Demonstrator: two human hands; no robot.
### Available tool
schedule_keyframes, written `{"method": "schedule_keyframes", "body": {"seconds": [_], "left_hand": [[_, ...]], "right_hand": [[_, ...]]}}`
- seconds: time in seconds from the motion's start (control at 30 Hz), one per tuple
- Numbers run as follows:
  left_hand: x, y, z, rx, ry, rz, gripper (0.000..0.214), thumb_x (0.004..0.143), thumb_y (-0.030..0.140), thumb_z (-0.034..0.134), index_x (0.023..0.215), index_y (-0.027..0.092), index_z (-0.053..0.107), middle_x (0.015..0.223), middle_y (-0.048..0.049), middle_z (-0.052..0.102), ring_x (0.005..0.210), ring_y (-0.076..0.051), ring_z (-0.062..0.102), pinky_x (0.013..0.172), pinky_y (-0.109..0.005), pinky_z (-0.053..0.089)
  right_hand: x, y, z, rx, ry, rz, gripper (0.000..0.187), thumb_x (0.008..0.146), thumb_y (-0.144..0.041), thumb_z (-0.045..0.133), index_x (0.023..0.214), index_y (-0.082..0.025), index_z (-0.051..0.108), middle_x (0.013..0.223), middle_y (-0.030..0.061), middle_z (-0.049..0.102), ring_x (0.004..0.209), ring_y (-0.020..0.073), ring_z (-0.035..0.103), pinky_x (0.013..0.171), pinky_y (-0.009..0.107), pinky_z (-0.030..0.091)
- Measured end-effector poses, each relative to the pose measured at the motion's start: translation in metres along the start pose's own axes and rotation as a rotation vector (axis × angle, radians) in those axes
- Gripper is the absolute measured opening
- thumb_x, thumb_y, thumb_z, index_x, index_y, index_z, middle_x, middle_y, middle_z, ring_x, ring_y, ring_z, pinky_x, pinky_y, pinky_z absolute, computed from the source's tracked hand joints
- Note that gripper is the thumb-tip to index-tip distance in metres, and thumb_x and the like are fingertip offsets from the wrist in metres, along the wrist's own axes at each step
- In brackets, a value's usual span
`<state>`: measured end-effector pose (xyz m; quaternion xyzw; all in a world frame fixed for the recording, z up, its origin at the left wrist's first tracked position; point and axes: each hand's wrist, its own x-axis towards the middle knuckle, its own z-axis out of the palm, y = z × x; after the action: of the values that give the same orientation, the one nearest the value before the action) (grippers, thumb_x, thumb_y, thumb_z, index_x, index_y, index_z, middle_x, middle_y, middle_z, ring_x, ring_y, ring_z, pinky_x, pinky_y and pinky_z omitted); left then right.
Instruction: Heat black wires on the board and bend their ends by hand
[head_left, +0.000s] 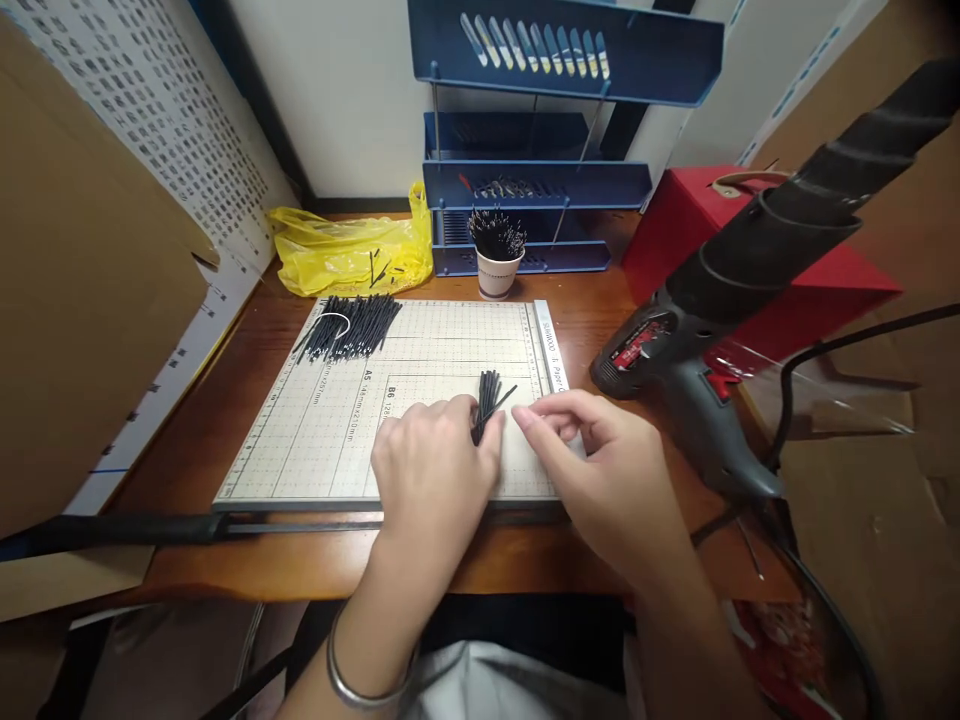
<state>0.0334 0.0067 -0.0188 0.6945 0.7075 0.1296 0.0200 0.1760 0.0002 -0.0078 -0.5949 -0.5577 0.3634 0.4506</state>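
Observation:
My left hand (433, 470) rests on the paper cutter board (315, 430), its fingers closed round a small bundle of thin black sticks (489, 395) that fan out past the fingertips. Just to the right, my right hand (600, 470) lies on the board's right edge, fingers loosely curled, index finger stretched toward the bundle without clearly holding anything. A larger pile of the same black sticks (352, 325) lies at the board's far left corner. A paper cup (497, 265) filled with upright black sticks stands behind the board.
A heat gun (720, 330) on a stand juts in from the right, with its cord trailing down. Behind it is a red box (750, 250). A yellow plastic bag (345, 250) and blue stacked trays (536, 185) stand at the back. Cardboard (82, 300) walls the left.

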Motion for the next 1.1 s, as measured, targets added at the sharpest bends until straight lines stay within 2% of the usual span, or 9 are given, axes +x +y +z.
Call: {"method": "schedule_keyframes", "body": {"seconds": [0.1,0.17,0.37,0.57,0.73,0.83,1.0,1.1], "left_hand": [[-0.001,-0.002,-0.001,-0.081,-0.012,-0.003,0.035,0.096,0.048,0.058,0.081,0.023,0.076,0.076,-0.0089,0.076,0.073,-0.031,0.068,0.063,-0.037,0.033],[0.003,-0.006,-0.001,-0.121,-0.023,0.014,0.036,0.098,0.045,0.055,0.081,0.023,0.078,0.076,-0.0090,0.076,0.075,-0.031,0.068,0.066,-0.038,0.034],[0.017,-0.020,0.004,-0.276,-0.088,0.032,0.026,0.095,0.037,0.062,0.078,0.023,0.075,0.072,-0.0039,0.073,0.077,-0.027,0.063,0.073,-0.038,0.036],[0.017,-0.030,0.010,-0.446,-0.102,0.080,0.019,0.095,0.029,0.062,0.081,0.023,0.073,0.067,-0.0002,0.065,0.075,-0.022,0.058,0.076,-0.036,0.038],[0.017,-0.029,0.010,-0.435,-0.099,0.054,0.014,0.087,0.037,0.074,0.083,0.023,0.073,0.063,0.0013,0.059,0.076,-0.023,0.058,0.076,-0.037,0.037],[0.018,-0.030,0.010,-0.444,-0.106,0.038,0.010,0.087,0.032,0.071,0.082,0.024,0.074,0.062,0.0010,0.058,0.076,-0.023,0.058,0.074,-0.036,0.038],[0.019,-0.031,0.008,-0.459,-0.126,0.026,0.011,0.086,0.028,0.067,0.081,0.025,0.075,0.064,0.0001,0.062,0.076,-0.023,0.058,0.074,-0.037,0.039],[0.019,-0.032,0.008,-0.470,-0.125,0.022,0.011,0.085,0.027,0.066,0.080,0.025,0.075,0.063,0.0002,0.062,0.076,-0.024,0.059,0.074,-0.037,0.039]], "right_hand": [[-0.001,0.006,0.003,-0.531,-0.030,-0.046,0.022,0.090,-0.039,0.067,0.076,-0.024,0.075,0.070,0.0015,0.071,0.075,0.0241,0.058,0.079,0.040,0.033],[0.004,0.008,0.007,-0.632,-0.086,-0.021,0.024,0.092,-0.041,0.065,0.080,-0.024,0.076,0.073,0.0014,0.073,0.079,0.0252,0.061,0.079,0.040,0.031],[0.020,0.005,0.021,-0.769,-0.076,0.035,0.025,0.092,-0.043,0.064,0.084,-0.022,0.076,0.079,0.0051,0.077,0.086,0.0293,0.064,0.079,0.039,0.029],[0.025,-0.001,0.018,-0.838,-0.141,0.036,0.019,0.089,-0.031,0.061,0.082,-0.022,0.076,0.078,0.0051,0.076,0.079,0.0263,0.063,0.076,0.038,0.029],[0.020,0.000,0.016,-0.886,-0.124,-0.023,0.020,0.089,-0.037,0.065,0.086,-0.021,0.076,0.077,0.0059,0.075,0.083,0.0277,0.062,0.078,0.039,0.029],[0.017,0.001,0.016,-0.894,-0.131,-0.046,0.017,0.090,-0.029,0.063,0.081,-0.022,0.074,0.074,0.0037,0.073,0.078,0.0249,0.060,0.075,0.038,0.028],[0.012,0.001,0.017,-0.918,-0.097,-0.067,0.031,0.091,-0.047,0.069,0.074,-0.021,0.071,0.071,0.0024,0.071,0.072,0.0226,0.056,0.072,0.036,0.025],[0.012,-0.001,0.019,-0.906,-0.110,-0.094,0.026,0.089,-0.042,0.073,0.073,-0.021,0.069,0.070,0.0017,0.070,0.072,0.0219,0.056,0.071,0.035,0.024]]}}
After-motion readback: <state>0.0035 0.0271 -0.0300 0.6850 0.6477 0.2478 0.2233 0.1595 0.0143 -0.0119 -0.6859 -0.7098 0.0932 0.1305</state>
